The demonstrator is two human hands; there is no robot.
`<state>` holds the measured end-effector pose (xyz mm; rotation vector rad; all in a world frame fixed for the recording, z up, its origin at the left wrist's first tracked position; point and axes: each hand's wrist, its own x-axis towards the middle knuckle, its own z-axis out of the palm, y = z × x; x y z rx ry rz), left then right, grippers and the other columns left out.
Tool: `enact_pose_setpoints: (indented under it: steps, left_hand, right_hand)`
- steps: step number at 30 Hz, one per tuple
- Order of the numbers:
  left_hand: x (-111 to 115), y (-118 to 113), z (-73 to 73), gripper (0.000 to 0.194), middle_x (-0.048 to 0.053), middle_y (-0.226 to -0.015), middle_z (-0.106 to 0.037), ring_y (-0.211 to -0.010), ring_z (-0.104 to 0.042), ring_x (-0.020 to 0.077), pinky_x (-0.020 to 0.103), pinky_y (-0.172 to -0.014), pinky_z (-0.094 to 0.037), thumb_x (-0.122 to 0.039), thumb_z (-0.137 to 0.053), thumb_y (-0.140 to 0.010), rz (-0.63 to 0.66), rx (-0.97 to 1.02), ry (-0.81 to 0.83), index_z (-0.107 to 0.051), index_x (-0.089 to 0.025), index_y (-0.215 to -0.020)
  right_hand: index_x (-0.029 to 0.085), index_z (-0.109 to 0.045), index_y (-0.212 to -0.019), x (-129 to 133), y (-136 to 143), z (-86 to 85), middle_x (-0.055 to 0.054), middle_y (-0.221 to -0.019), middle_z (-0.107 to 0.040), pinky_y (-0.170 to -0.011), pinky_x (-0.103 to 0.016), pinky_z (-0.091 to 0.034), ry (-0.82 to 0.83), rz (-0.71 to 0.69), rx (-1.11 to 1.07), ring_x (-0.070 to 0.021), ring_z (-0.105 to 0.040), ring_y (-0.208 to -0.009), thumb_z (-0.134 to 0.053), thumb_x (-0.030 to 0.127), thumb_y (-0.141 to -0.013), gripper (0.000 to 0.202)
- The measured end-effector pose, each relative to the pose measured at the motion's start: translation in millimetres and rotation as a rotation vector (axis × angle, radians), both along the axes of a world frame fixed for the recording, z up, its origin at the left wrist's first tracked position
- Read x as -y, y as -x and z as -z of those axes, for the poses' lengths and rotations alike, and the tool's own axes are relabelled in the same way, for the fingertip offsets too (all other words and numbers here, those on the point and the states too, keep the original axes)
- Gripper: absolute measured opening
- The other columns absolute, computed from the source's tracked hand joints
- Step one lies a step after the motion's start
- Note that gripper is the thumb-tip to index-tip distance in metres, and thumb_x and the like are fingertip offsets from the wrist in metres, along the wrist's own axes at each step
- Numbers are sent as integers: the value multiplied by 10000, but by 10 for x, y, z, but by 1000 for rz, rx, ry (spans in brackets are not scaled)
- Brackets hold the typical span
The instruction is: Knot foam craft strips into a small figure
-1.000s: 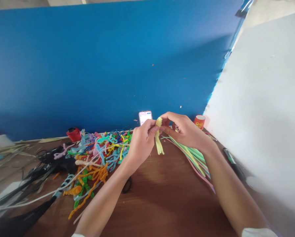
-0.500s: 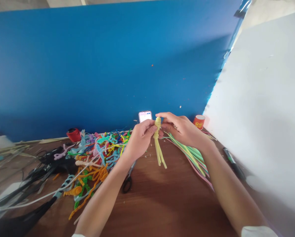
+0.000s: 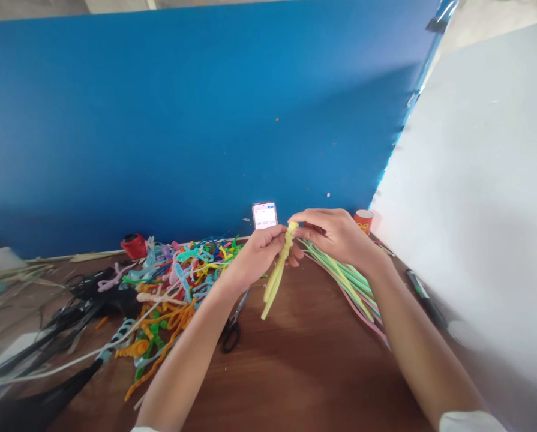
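Left hand (image 3: 261,255) and right hand (image 3: 333,234) both pinching yellow stems (image 3: 278,273) near coiled top; loose ends slant over desk (image 3: 286,372); scissors (image 3: 233,330) below left hand

— Bright, even light here, and a soft diagonal shadow cuts the blue panel (image 3: 196,120)!
— And look, the phone screen (image 3: 264,216) glows near-white, while the counter (image 3: 295,378) sits dimmer with soft shadows.
— Sharpness?
— Soft all over, smearing at lower left, the edges stretched wide! The light's source? Can't tell.
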<state>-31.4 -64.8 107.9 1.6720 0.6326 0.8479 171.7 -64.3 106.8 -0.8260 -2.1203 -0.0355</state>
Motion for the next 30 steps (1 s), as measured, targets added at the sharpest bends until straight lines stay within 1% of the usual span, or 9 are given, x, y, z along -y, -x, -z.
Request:
enact_pose_setpoints:
  steps: [4, 6, 9, 12, 15, 18, 21, 24, 30]
  left_hand:
    - [49, -29, 5, 252, 71, -886, -729, -697, -675, 125, 254, -686, -523, -361, -493, -981, -88, 2, -71, -617, -142, -1000]
    - [70, -29, -5, 270, 66, -892, -726, -713, -680, 123, 243, -675, -514, -378, -461, -998, -118, -10, -104, -603, -149, -996]
    - [82, -16, -26, 296, 65, -894, -724, -738, -690, 132, 244, -675, -513, -422, -455, -1000, -90, -42, -131, -580, -155, -972]
    - [81, 9, -53, 276, 66, -880, -716, -750, -689, 138, 254, -694, -519, -411, -481, -991, -45, -56, -142, -563, -152, -944]
    - [90, 46, -84, 246, 60, -866, -697, -750, -674, 132, 254, -703, -521, -378, -494, -988, -2, -76, -175, -561, -149, -927]
    - [114, 72, -110, 236, 46, -852, -671, -751, -651, 124, 247, -689, -510, -368, -478, -995, -2, -110, -216, -560, -153, -941]
    - [133, 62, -117, 241, 33, -828, -652, -736, -629, 114, 243, -686, -496, -369, -451, -1005, -42, -168, -238, -548, -158, -940]
    - [138, 30, -105, 224, 16, -777, -635, -683, -601, 104, 236, -653, -485, -370, -477, -990, -66, -157, -202, -541, -163, -935]
    - [166, 6, -121, 311, 48, -820, -683, -653, -596, 103, 230, -615, -470, -449, -520, -966, -97, -111, -190, -610, -152, -950]
  right_hand:
    - [189, -682, -990, 23, 20, -44, -19, -807, -698, -620, -237, -404, 77, -17, -45, -116, -565, -645, -574, 391, -968, 231]
    - [181, -682, -954, 46, 25, -71, -5, -746, -665, -598, -238, -385, 95, -16, -69, -106, -523, -606, -581, 412, -962, 252]
    - [177, -676, -904, 88, 25, -103, 13, -683, -623, -587, -238, -376, 104, -41, -86, -99, -495, -580, -589, 425, -954, 267]
    - [181, -666, -889, 130, 29, -114, 26, -646, -603, -582, -233, -368, 81, -38, -59, -94, -490, -565, -587, 395, -960, 239]
    - [185, -672, -909, 155, 48, -102, 8, -698, -654, -595, -234, -369, -3, -3, -24, -99, -520, -594, -576, 356, -971, 205]
    - [186, -688, -938, 144, 71, -81, -20, -794, -715, -613, -236, -388, -42, -18, -32, -110, -573, -643, -574, 345, -973, 199]
    - [187, -706, -970, 108, 73, -62, -26, -824, -737, -614, -238, -406, 0, -59, -52, -115, -593, -644, -556, 348, -983, 221]
    - [194, -717, -1024, 80, 52, -49, -18, -838, -742, -627, -233, -425, 65, -104, -70, -115, -613, -658, -540, 344, -992, 234]
    - [189, -720, -1013, 102, 41, -61, -4, -813, -730, -602, -216, -429, 78, -90, -114, -104, -594, -637, -579, 351, -970, 219]
